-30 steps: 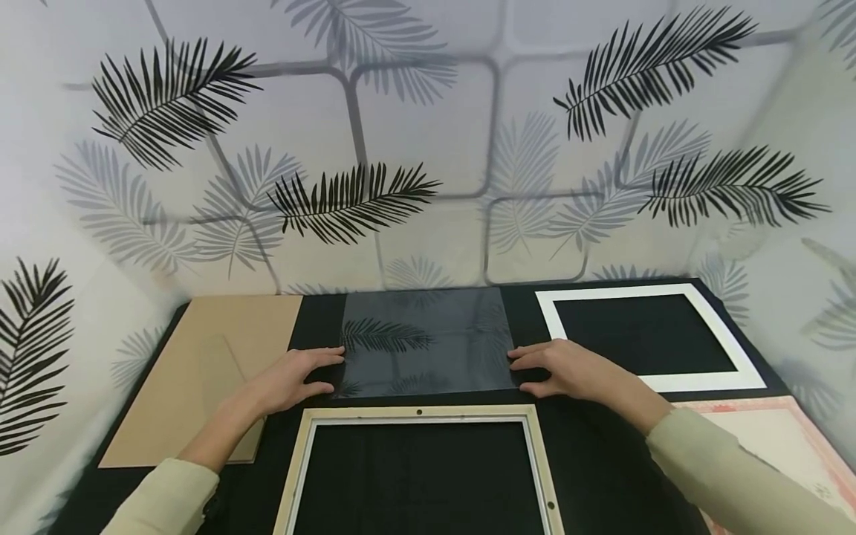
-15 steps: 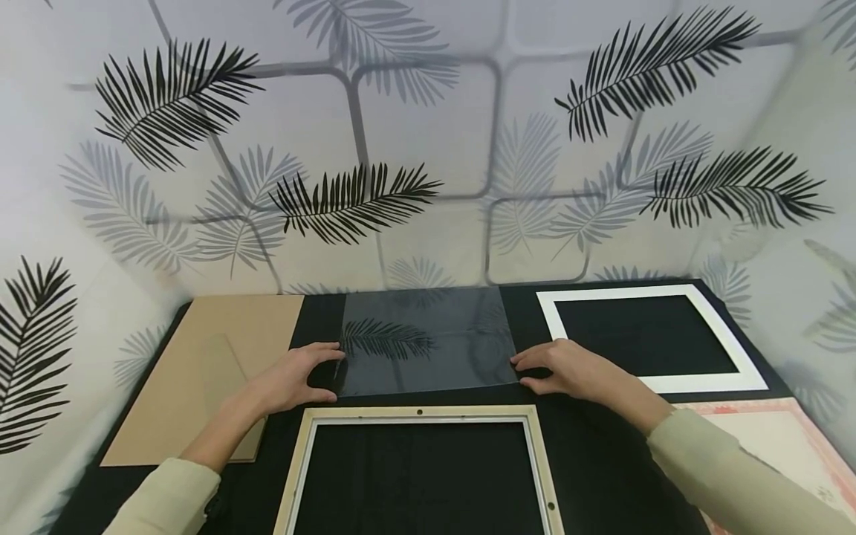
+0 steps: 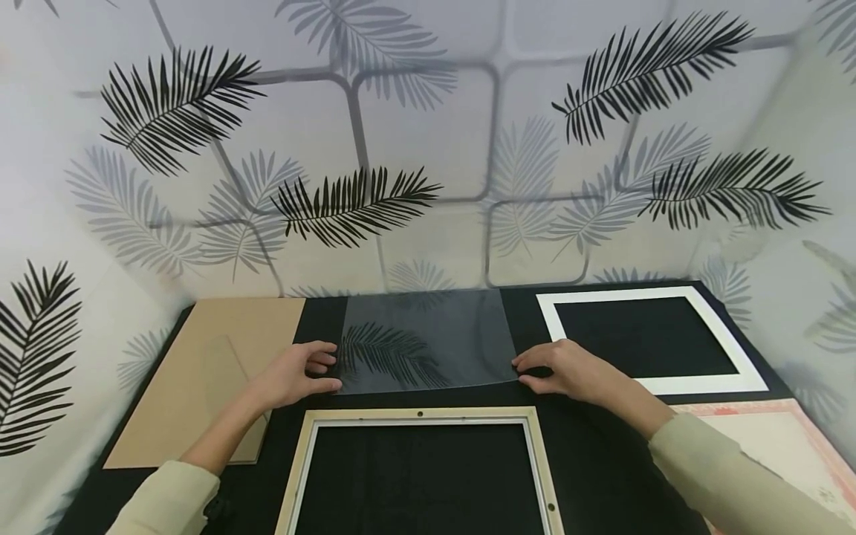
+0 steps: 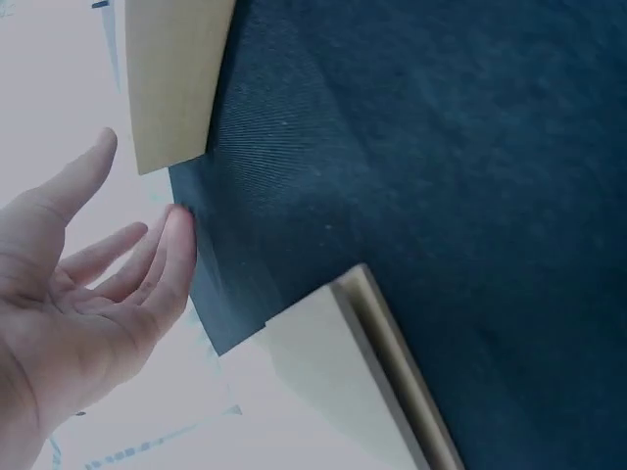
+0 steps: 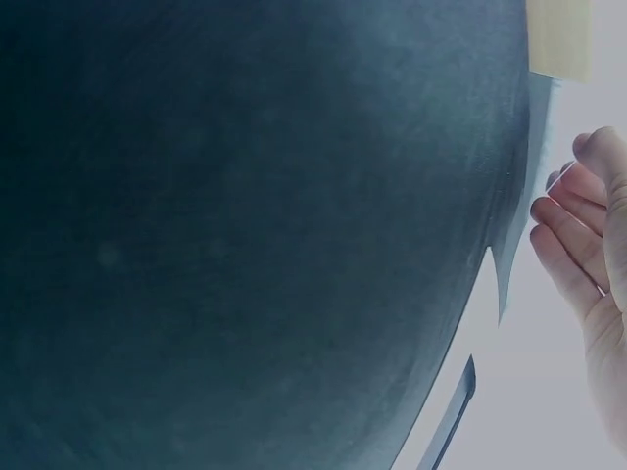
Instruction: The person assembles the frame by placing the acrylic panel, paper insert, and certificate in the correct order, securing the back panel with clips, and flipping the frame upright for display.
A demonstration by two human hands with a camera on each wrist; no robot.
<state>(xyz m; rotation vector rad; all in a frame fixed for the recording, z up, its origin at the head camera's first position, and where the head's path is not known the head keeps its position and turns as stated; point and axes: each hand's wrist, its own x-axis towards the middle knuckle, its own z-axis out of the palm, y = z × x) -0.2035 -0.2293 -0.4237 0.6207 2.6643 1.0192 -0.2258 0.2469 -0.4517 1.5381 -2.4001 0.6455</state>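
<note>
A clear, slightly bowed plastic sheet (image 3: 461, 334) lies at the back middle of the black table, mirroring the leaf pattern behind it. My right hand (image 3: 568, 371) pinches its right edge near the front corner, which is a little raised. At the opposite edge, my left hand (image 3: 294, 375) has its thumb by the front left corner and its fingers loosely bent. In the left wrist view the thumb of that left hand (image 4: 108, 294) stands well apart from the fingers. Just in front of the sheet lies a pale wooden frame (image 3: 421, 413).
A brown board (image 3: 180, 371) lies at the left, partly under my left forearm. To the right is a white mat border (image 3: 702, 383), with a pink-edged picture sheet (image 3: 769, 431) nearer me. A leaf-patterned curtain (image 3: 435, 148) hangs behind the black table (image 3: 602, 453).
The sheet's right front corner has risen slightly with my right hand and its front edge now bows. My left fingers have drawn back a little from the left edge.
</note>
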